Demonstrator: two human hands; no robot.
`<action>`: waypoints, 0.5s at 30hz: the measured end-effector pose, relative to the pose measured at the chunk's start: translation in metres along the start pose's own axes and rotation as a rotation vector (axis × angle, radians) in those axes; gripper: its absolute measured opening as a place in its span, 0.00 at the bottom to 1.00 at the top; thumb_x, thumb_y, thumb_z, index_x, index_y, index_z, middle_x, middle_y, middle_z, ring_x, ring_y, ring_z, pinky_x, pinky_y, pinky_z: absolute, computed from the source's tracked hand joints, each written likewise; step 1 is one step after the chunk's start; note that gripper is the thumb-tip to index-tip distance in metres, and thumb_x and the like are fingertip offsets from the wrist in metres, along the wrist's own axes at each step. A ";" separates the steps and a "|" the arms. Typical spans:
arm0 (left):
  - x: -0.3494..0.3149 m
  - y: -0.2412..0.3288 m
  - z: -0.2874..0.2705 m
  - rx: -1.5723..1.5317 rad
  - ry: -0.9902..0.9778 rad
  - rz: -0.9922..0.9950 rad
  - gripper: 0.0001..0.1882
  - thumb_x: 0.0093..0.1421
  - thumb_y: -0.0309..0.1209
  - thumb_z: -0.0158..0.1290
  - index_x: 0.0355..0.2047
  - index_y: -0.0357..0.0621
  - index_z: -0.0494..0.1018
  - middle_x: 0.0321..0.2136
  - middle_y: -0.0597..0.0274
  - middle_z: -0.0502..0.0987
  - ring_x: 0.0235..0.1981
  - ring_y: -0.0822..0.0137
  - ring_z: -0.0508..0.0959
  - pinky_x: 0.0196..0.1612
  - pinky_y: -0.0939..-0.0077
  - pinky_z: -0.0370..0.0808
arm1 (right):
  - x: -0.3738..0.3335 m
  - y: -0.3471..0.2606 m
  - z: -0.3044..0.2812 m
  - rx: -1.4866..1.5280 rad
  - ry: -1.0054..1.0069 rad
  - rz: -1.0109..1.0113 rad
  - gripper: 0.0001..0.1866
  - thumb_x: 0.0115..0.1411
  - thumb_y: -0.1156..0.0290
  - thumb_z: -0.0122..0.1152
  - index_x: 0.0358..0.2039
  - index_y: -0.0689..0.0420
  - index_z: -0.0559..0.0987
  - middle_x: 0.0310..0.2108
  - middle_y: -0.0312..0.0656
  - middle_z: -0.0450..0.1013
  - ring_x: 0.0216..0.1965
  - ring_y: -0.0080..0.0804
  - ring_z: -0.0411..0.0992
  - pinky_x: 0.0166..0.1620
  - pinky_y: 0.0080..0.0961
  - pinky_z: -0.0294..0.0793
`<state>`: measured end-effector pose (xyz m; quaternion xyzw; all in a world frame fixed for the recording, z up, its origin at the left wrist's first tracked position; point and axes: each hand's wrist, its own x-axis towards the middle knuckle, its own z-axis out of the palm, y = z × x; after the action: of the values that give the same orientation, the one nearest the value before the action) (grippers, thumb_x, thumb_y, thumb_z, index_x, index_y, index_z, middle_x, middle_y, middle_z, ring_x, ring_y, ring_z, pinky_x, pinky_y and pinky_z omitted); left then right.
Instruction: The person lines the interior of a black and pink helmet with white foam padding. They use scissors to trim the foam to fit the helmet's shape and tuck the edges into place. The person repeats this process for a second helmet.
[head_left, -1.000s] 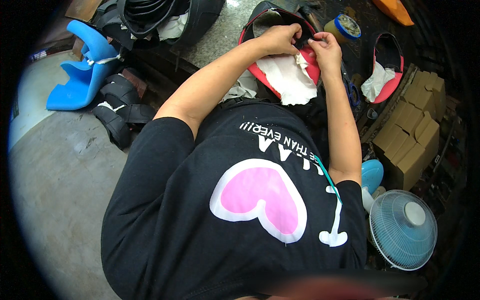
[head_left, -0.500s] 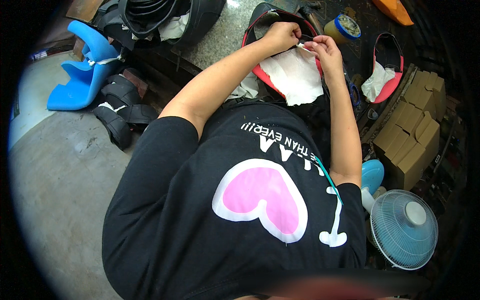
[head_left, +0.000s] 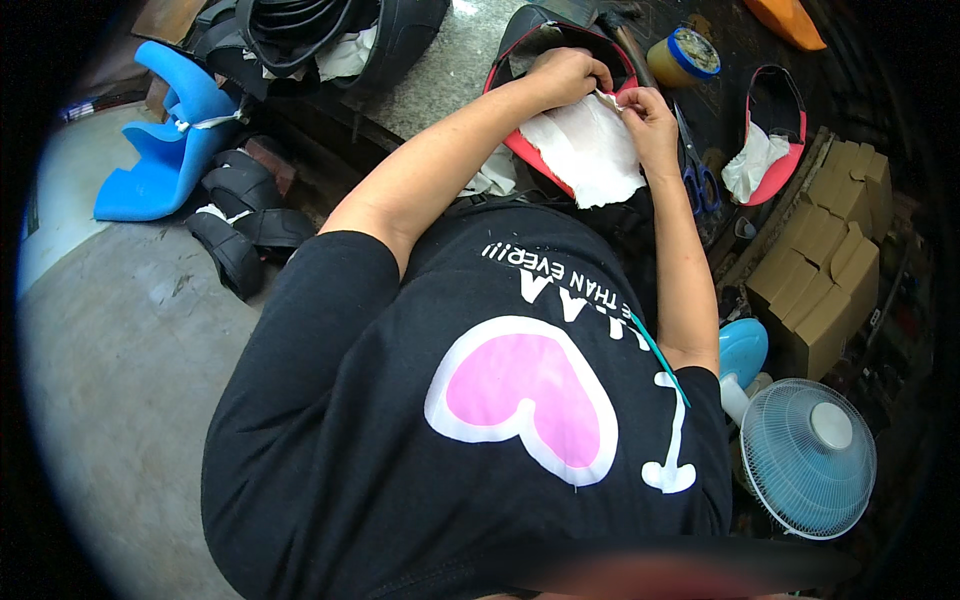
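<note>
A black, red-edged piece (head_left: 532, 32), possibly a shoe upper, lies at the bench's near edge. A torn-edged white sheet (head_left: 585, 150) spreads over its near side and hangs toward my shirt. At the sheet's top edge, my left hand (head_left: 568, 78) has its fingers curled inward; whatever they hold is hidden. The thumb and fingers of my right hand (head_left: 650, 122) pinch the sheet's upper right corner. Just right of that hand lie scissors (head_left: 703, 188) with blue handles.
A blue-rimmed jar (head_left: 685, 58) and a tool handle (head_left: 632, 52) stand beyond my hands. To the right are a similar red-black piece (head_left: 775, 170), cardboard boxes (head_left: 830, 240) and a fan (head_left: 810, 455). Black footwear (head_left: 250, 200) and blue foam (head_left: 165, 160) lie left.
My right hand has come slightly nearer to me and now pinches the sheet's corner. My left hand has shifted a little nearer too. More of the scissors shows.
</note>
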<state>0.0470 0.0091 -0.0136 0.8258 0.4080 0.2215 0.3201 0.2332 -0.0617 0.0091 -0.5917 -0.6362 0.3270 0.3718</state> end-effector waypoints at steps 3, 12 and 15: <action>-0.001 0.001 -0.004 -0.015 -0.085 -0.015 0.14 0.52 0.33 0.53 0.39 0.59 0.83 0.34 0.56 0.79 0.39 0.55 0.79 0.45 0.62 0.75 | -0.004 0.005 -0.001 0.000 0.005 0.017 0.08 0.51 0.81 0.59 0.33 0.60 0.81 0.31 0.38 0.74 0.31 0.25 0.74 0.39 0.21 0.73; -0.004 0.005 -0.009 -0.034 -0.143 -0.046 0.15 0.56 0.44 0.58 0.40 0.54 0.83 0.36 0.57 0.81 0.38 0.56 0.80 0.44 0.65 0.75 | 0.005 0.010 -0.001 0.079 -0.009 0.184 0.07 0.54 0.74 0.63 0.34 0.60 0.82 0.32 0.39 0.77 0.33 0.26 0.75 0.39 0.21 0.72; -0.003 0.005 -0.007 -0.028 -0.133 -0.063 0.16 0.55 0.44 0.59 0.41 0.53 0.82 0.35 0.57 0.81 0.38 0.56 0.81 0.44 0.66 0.75 | 0.011 0.011 -0.001 0.086 -0.027 0.274 0.09 0.54 0.71 0.65 0.34 0.60 0.82 0.30 0.39 0.77 0.31 0.26 0.74 0.37 0.21 0.71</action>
<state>0.0435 0.0064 -0.0057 0.8208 0.4086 0.1618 0.3648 0.2394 -0.0501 0.0006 -0.6522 -0.5398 0.4096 0.3399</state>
